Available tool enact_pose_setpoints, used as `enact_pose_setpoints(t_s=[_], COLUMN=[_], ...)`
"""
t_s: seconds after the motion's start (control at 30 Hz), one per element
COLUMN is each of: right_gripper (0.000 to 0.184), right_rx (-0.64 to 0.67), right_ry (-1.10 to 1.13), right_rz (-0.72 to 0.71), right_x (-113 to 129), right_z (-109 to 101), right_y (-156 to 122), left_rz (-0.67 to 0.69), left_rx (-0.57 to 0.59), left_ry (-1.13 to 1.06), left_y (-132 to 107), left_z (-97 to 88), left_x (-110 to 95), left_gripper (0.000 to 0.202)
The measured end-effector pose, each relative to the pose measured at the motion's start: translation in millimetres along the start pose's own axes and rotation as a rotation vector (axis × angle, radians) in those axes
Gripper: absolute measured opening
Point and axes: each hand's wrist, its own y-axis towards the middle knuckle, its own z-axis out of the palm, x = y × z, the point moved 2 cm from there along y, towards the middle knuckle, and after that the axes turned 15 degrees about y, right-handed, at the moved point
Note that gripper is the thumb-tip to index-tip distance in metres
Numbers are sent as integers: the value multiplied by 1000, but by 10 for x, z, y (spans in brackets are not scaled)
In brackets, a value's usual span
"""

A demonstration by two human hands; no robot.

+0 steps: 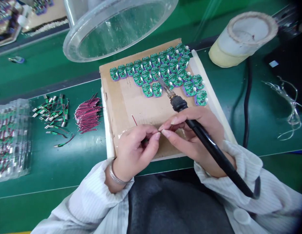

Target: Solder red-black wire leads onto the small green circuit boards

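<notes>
Left hand (137, 144) pinches thin dark-red wire (134, 120) between thumb and forefinger above brown cardboard sheet (125, 105); right hand (206, 122), curled around slim black soldering iron (215, 152), brings fingertips against left's. Green circuit boards (164, 70) sit in rows beyond; red wire pile (88, 114) lies left on green surface (75, 169).

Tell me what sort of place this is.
It looks like an electronics assembly workplace, probably a workshop or factory. The right hand holds a soldering iron, green circuit boards lie in rough rows on cardboard, and a pile of short red wires lies on the green tabletop.
</notes>
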Motion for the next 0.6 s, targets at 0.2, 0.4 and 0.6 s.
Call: enact_pose_setpoints(t_s=[0.2,0.4,0.6], right_gripper=[31,29,28], right_rx=[-50,-40,-30], right_ry=[3,-27,-121], right_rz=[-37,-46,-70], right_x=[-6,-14,66], right_z=[1,3,9], right_y=[5,6,22], left_rz=[-42,-88,-152], left_rx=[-11,-4,41], left_ry=[-94,-193,-190], left_y=[-14,-27,-17], left_z=[5,24,-26], left_x=[16,26,30], left_gripper=[7,7,9])
